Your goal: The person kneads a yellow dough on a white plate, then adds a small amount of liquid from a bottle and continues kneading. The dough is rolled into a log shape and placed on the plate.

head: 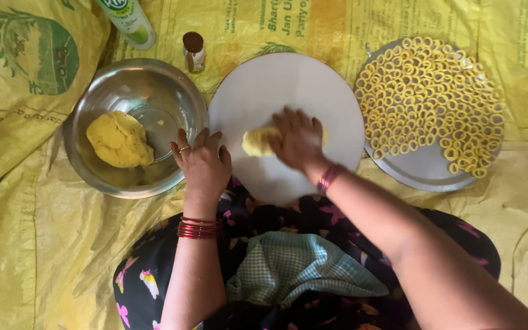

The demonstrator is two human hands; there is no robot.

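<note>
My right hand [299, 139] presses flat, palm down, on a piece of yellow dough [256, 142] lying on a round white board [288, 79]. Part of that dough is hidden under the palm. My left hand [201, 164] rests with fingers spread on the board's left edge, beside the rim of a steel bowl [172, 91]. It holds nothing. Inside the bowl sits a larger lump of yellow dough [119, 139].
A round metal plate [423, 171] at the right carries several small yellow dough rings [426, 91]. A small brown-capped bottle [194, 51] and a green-and-white bottle [128, 21] stand behind the bowl. Yellow printed sacks [25, 232] cover the floor. A green checked cloth [294, 266] lies on my lap.
</note>
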